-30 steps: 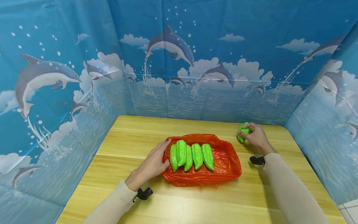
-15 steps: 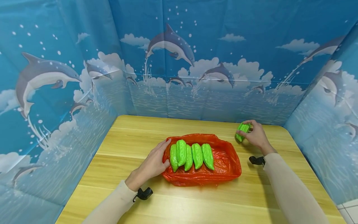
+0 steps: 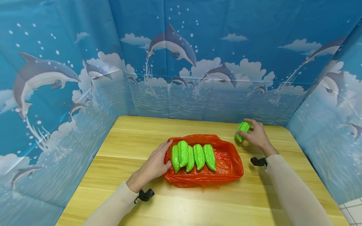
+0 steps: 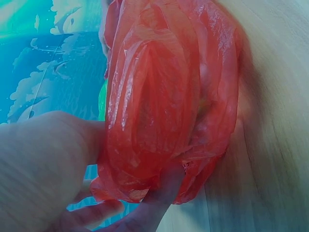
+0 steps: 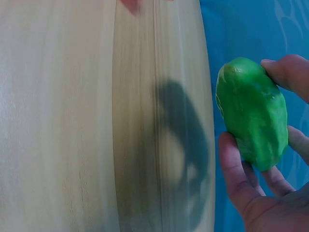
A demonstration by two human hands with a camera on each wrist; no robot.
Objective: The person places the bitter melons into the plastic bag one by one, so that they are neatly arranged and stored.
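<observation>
A red plastic bag (image 3: 229, 163), spread wide like a shallow tray, lies mid-table with several bright green, ridged bitter melons (image 3: 199, 157) side by side in its left and middle part. My left hand (image 3: 152, 161) holds the bag's left end, with thumb and fingers over the rim; the left wrist view shows crumpled red film (image 4: 154, 101) between them. Toward the back right, my right hand (image 3: 258, 136) grips one more bitter melon (image 3: 243, 130) between thumb and fingers. Up close in the right wrist view, that bitter melon (image 5: 253, 111) is lumpy and oblong.
The wooden table (image 3: 135, 131) is enclosed at the back and sides by a blue dolphin-print cloth (image 3: 198, 100). Bare bag floor shows right of the row of melons. A black wrist camera (image 3: 145, 195) sticks out from the left sleeve, another (image 3: 258, 161) from the right.
My right hand has shifted slightly left and back with the bitter melon in its grip. The left hand and the bag stay in place.
</observation>
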